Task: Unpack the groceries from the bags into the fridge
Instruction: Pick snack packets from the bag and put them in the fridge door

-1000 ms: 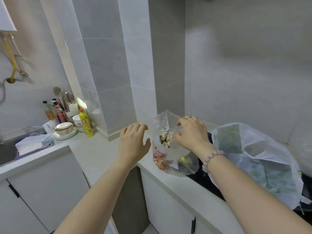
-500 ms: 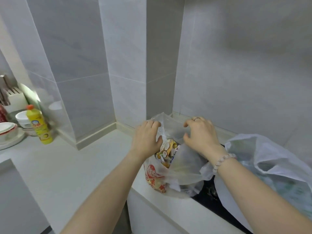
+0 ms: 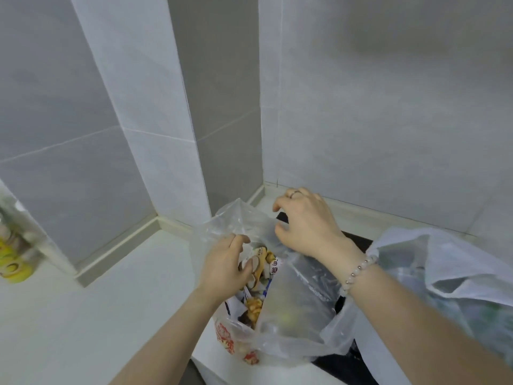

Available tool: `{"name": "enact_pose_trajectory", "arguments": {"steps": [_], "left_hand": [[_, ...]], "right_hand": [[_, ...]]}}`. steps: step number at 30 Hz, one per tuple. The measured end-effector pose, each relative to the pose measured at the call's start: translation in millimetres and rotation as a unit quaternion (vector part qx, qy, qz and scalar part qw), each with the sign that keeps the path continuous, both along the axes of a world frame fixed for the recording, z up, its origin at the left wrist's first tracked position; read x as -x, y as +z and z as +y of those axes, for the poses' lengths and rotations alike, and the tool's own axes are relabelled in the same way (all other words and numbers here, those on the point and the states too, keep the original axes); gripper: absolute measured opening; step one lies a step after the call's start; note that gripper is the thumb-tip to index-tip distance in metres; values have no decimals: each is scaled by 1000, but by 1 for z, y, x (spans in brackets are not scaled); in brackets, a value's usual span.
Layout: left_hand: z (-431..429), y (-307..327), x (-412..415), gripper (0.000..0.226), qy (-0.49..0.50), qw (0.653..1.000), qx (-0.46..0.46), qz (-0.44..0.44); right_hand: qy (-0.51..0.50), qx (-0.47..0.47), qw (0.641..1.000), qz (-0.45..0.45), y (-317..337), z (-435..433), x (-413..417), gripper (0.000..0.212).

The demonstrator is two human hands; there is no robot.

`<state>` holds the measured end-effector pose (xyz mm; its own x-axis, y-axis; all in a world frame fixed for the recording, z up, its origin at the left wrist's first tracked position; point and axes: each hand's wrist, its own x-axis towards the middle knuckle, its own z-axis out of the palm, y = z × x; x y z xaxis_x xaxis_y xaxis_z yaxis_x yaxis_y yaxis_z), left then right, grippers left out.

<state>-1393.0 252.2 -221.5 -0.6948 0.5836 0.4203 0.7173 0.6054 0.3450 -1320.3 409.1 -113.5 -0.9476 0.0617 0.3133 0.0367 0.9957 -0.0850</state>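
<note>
A clear plastic bag [image 3: 291, 309] of packaged snacks [image 3: 258, 273] sits on the white counter [image 3: 97, 315]. The left hand [image 3: 224, 269] pinches its near rim; the right hand [image 3: 308, 226] grips the far rim

A white countertop [image 3: 91, 315] carries a clear bag of snacks [image 3: 280, 323], a larger white bag [image 3: 455, 279] and a yellow bottle [image 3: 12, 262]

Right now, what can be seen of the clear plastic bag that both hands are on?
The clear plastic bag is thin, crinkled and see-through, standing on the white counter at its edge, beside a black cooktop. Its mouth is pulled open: the left hand pinches the near rim, the right hand the far rim. Colourful printed packets show inside.
</note>
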Motion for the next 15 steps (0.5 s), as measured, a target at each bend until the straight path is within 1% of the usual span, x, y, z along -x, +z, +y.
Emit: {"name": "enact_pose_trajectory", "arguments": {"steps": [2, 3, 4, 6, 7, 8, 9, 10, 11, 12, 14, 15], "left_hand": [[1, -2, 2, 29, -3, 1000, 5, -23], [2, -2, 3, 28, -7, 999, 5, -35], [4, -4, 4, 26, -9, 999, 13, -49], [6, -4, 3, 22, -13, 995, 53, -89], [7, -4, 3, 17, -24, 989, 83, -118], [8, -3, 1, 10, -36, 981, 121, -149], [9, -3, -1, 10, -48, 969, 163, -177], [10, -3, -4, 14, -53, 958, 198, -200], [10, -5, -5, 12, -56, 948, 228, -216], [8, -8, -7, 10, -59, 942, 251, -215], [5, -18, -4, 25, -63, 938, 280, -195], [2, -23, -1, 28, -61, 938, 280, -194]], "right_hand": [[33, 17, 998, -42, 0, 0, 0, 34], [52, 24, 995, -87, 0, 0, -2, 34], [66, 23, 986, -151, 1, -1, -5, 34], [83, 4, 955, -284, 4, -6, -10, 30], [89, -7, 944, -317, 5, -9, -11, 26], [95, -11, 942, -321, 4, -15, -8, 22], [97, -14, 946, -310, 0, -22, -4, 18], [93, -20, 949, -302, -9, -31, 3, 19], [89, -35, 946, -308, -21, -40, 8, 25], [91, -61, 938, -330, -36, -50, 10, 32], [103, -105, 917, -371, -65, -60, 10, 40], [105, -114, 915, -374, -75, -59, 6, 40]]}}
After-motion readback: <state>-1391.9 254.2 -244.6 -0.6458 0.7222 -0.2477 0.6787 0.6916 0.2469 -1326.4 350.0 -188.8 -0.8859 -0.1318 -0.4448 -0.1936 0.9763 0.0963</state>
